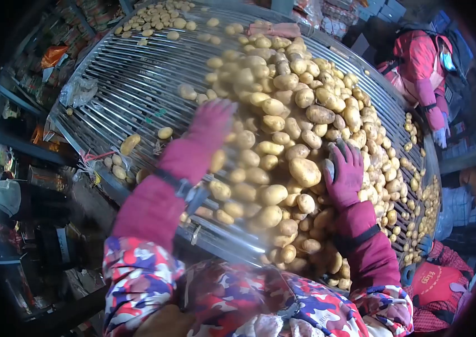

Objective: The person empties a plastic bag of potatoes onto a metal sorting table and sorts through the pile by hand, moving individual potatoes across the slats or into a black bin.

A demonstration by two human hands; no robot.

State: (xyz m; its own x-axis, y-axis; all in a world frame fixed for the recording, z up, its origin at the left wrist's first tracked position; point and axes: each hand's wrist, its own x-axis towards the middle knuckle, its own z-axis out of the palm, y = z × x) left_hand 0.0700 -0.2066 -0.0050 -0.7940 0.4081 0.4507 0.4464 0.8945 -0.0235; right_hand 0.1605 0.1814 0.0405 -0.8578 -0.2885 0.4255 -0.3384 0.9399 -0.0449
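A large heap of potatoes (305,171) lies on a slatted metal sorting table (131,73). My left hand (215,115), in a magenta glove, is at the heap's left edge, somewhat blurred; its fingers look stretched out, with nothing visible in them. On the right side of the heap rests my right hand (346,168), also gloved, palm down. Its fingers are spread over the potatoes and its thumb is apart, beside a big potato (305,172). What lies under that palm is hidden.
More potatoes (156,17) lie at the table's far end. A clear plastic bag (78,90) sits on the left edge, and a reddish cloth (273,29) at the far edge. One person (420,67) stands far right, another (437,283) near right.
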